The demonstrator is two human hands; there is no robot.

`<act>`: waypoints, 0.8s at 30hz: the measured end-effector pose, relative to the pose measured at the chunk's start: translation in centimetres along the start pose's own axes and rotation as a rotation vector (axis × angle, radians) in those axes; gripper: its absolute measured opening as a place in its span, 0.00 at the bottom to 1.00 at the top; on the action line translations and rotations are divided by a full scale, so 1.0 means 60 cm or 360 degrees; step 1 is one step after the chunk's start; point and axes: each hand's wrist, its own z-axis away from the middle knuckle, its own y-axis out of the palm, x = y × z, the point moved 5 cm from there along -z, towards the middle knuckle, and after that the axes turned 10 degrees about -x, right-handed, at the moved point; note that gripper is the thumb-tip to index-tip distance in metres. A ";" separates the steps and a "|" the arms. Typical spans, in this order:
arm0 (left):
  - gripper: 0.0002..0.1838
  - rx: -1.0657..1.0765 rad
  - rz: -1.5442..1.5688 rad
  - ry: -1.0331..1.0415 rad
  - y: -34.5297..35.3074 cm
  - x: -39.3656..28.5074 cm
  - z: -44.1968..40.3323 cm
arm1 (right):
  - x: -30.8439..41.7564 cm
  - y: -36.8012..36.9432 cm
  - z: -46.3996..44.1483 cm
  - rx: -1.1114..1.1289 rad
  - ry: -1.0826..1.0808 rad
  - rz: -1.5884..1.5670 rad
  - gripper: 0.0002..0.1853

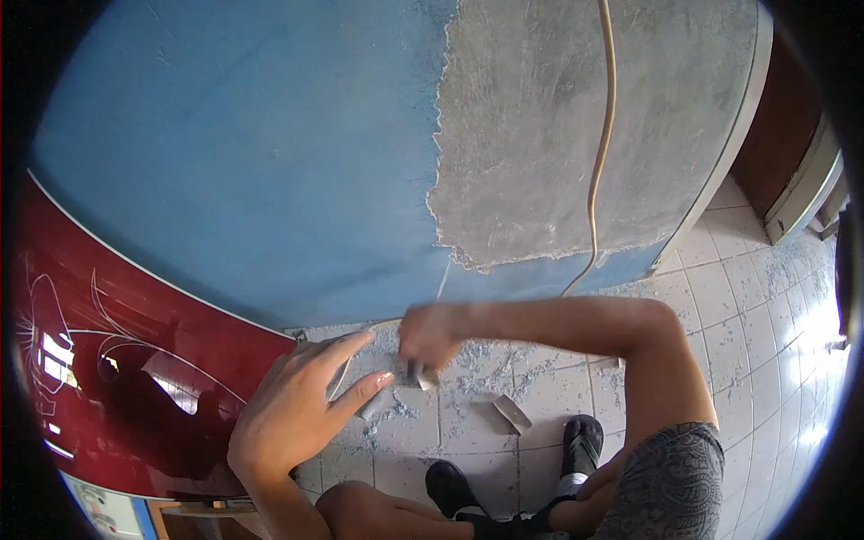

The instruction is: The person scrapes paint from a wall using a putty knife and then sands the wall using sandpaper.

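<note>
My right hand (pixel 432 335) is closed in a fist and smeared by motion, low in front of the blue wall. Below its fingers shows part of a small scraper (pixel 415 371), blurred, with most of it hidden by the hand. My left hand (pixel 301 396) hangs open to the left, fingers stretched and thumb apart, holding nothing. It is close to the glossy red panel (pixel 180 360). The wall has blue paint (pixel 270 153) on its left part and bare grey plaster (pixel 531 135) on its right, with a ragged edge between them.
Blue paint flakes (pixel 477 364) litter the tiled floor (pixel 558 396). A flat metal piece (pixel 511 414) lies near my shoes (pixel 583 441). A beige cable (pixel 600 153) runs down the plaster to the floor. At the right is a doorway with a dark red-brown surface (pixel 783 117).
</note>
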 end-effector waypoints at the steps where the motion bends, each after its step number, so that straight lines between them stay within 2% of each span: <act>1: 0.33 0.0021 0.0028 0.0013 0.000 -0.003 -0.001 | -0.045 -0.007 0.005 -0.0072 0.0127 -0.0055 0.17; 3: 0.33 0.0013 0.0032 0.0047 -0.003 -0.009 0.001 | -0.067 -0.011 0.005 -0.0134 0.0304 -0.0026 0.18; 6: 0.33 -0.0045 -0.0017 0.0082 -0.003 -0.013 0.005 | 0.022 0.027 -0.009 0.0104 -0.0028 0.0039 0.19; 7: 0.33 -0.0048 -0.0018 0.0085 -0.002 -0.012 0.005 | 0.051 0.023 -0.005 0.0064 -0.0148 0.0049 0.20; 11: 0.33 -0.0086 0.0027 0.0104 0.004 -0.004 -0.001 | -0.016 0.051 -0.012 0.0248 -0.0043 0.0010 0.19; 14: 0.33 -0.0018 -0.0005 0.0050 -0.001 -0.009 0.005 | 0.004 0.039 -0.036 0.0066 0.0045 -0.0010 0.19; 15: 0.33 -0.0040 0.0005 0.0071 -0.003 -0.010 0.005 | 0.035 0.044 -0.044 0.0124 -0.0028 -0.0034 0.19; 17: 0.33 -0.0068 0.0030 0.0097 0.001 -0.006 0.007 | 0.064 0.055 -0.046 -0.0025 -0.0200 -0.0055 0.18; 19: 0.33 -0.0093 0.0022 0.0128 0.002 -0.002 0.008 | 0.049 0.050 -0.046 0.0132 -0.0186 -0.0047 0.18; 20: 0.33 -0.0111 0.0028 0.0141 0.002 -0.001 0.010 | 0.009 0.032 -0.031 0.0367 -0.0189 0.0075 0.17; 22: 0.33 -0.0058 0.0028 0.0089 -0.004 -0.002 0.019 | -0.039 0.035 -0.036 0.0154 0.0036 0.0032 0.17; 23: 0.33 -0.0040 0.0020 0.0074 -0.009 -0.004 0.019 | -0.046 0.036 -0.041 0.0079 0.0079 0.0025 0.17; 24: 0.32 -0.0066 0.0034 0.0097 -0.010 -0.003 0.018 | 0.000 0.043 -0.051 0.0072 -0.0014 0.0023 0.17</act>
